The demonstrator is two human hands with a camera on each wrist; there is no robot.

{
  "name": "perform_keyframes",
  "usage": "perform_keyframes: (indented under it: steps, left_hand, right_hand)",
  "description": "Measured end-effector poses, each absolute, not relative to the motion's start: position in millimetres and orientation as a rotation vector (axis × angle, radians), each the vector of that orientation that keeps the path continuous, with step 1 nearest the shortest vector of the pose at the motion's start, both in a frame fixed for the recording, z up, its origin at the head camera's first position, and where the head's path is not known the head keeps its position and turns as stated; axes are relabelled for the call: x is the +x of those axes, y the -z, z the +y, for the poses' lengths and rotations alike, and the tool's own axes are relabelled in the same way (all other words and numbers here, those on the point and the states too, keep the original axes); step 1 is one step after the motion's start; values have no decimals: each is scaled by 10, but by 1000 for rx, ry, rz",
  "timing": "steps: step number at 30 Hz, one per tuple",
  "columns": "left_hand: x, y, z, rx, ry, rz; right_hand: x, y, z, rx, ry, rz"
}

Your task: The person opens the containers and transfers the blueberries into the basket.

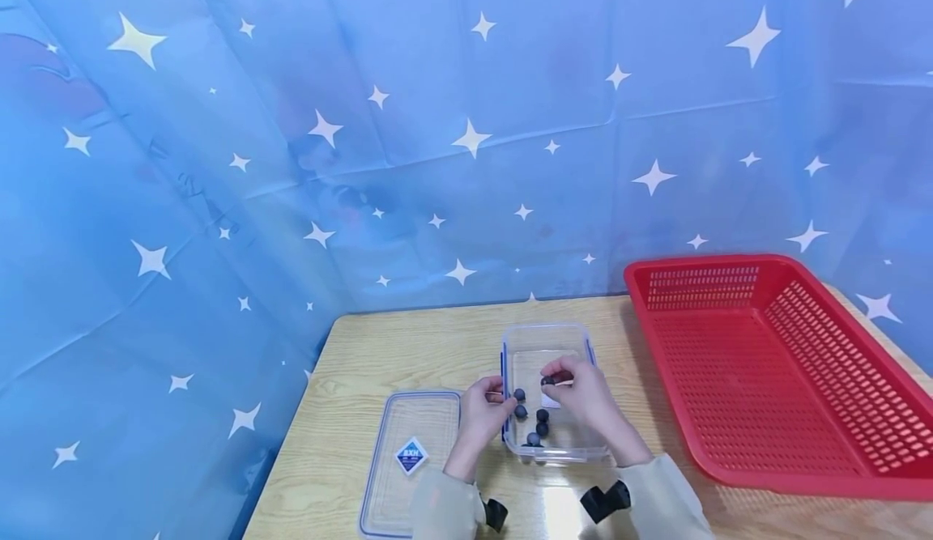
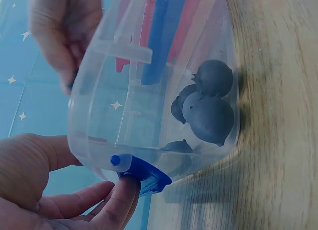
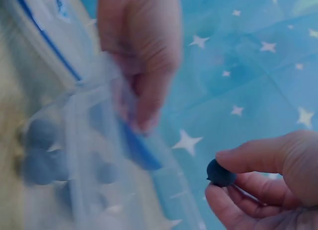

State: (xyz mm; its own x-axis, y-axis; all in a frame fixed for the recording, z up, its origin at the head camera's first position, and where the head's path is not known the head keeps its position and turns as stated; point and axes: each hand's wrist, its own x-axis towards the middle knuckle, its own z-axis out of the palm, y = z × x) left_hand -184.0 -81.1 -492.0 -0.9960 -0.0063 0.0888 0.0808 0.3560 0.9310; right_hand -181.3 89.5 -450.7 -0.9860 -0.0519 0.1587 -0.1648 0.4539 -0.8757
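Observation:
A clear plastic food container (image 1: 543, 344) with blue side latches stands lidless on the table. My left hand (image 1: 483, 417) grips its left wall, thumb at the rim and fingers on the blue latch (image 2: 144, 175) outside. Over the container, my right hand (image 1: 589, 398) pinches a dark blue blueberry (image 3: 220, 173) between thumb and fingertips. Several more blueberries (image 2: 212, 119) lie on the container's floor, mostly toward its left side and near end. A small white label (image 1: 550, 401) shows under my right hand, partly hidden by it.
The blue-edged clear lid (image 1: 430, 417) lies flat on the table left of the container, partly covered by my left sleeve. To the right stands a large red plastic basket (image 1: 758, 386). A blue star-patterned cloth (image 1: 466, 200) hangs behind the wooden table (image 1: 408, 354).

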Motion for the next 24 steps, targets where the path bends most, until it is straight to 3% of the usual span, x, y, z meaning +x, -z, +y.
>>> perform_keyframes:
  steps: [17,24]
  left_hand:
    - [-1806,4908,-811,-77,1761,-2499]
    - [-1817,4999,-848,-254,1717,-2404]
  right_hand:
    - [-1686,3760,1297,214,-1522,-2379]
    - [-1694,3573,1603,99,-1450,-2401]
